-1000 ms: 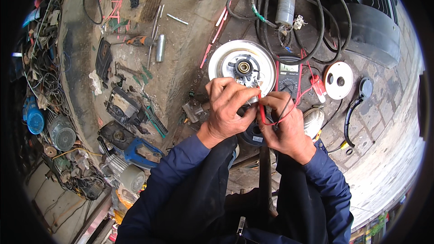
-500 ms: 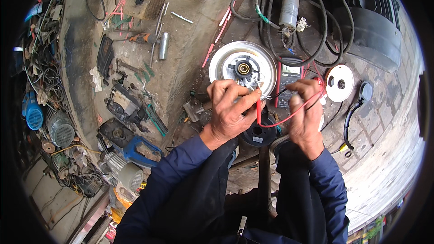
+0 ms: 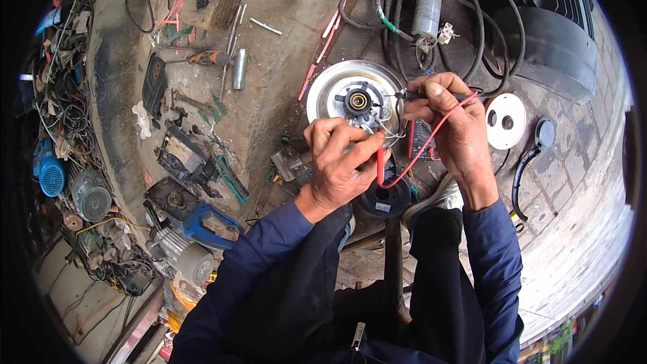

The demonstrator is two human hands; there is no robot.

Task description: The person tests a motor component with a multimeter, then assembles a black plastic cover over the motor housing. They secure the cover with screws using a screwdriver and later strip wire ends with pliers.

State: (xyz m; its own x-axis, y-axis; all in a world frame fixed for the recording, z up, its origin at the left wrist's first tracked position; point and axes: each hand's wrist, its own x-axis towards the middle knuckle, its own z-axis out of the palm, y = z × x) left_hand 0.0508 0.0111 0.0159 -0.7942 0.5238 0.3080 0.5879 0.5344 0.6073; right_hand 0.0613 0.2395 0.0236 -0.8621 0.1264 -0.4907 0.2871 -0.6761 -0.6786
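Observation:
In front of me lies a round silvery motor housing (image 3: 318,87) with a dark hub and brass-coloured ring (image 3: 358,102) at its centre. My left hand (image 3: 339,163) is closed at its near edge, pinching a red test probe (image 3: 381,168) by some thin pale wires (image 3: 396,136); the fingers hide the probe's tip. Closed around a black test probe (image 3: 412,96), my right hand (image 3: 457,121) is at the housing's right side. That probe points left toward the housing; whether it touches cannot be seen. A red-edged multimeter (image 3: 421,136) lies partly hidden beneath my right hand.
A black round part (image 3: 385,202) sits between my knees. To the right are a white disc cover (image 3: 505,121) and a large dark motor (image 3: 546,54). Coiled black cable surrounds a grey capacitor (image 3: 426,13). A screwdriver (image 3: 209,58) and dismantled tool parts lie left.
My right hand has moved forward, bringing the black probe up to the housing's right side and covering much of the multimeter. My left hand has stayed nearly in place with the red probe.

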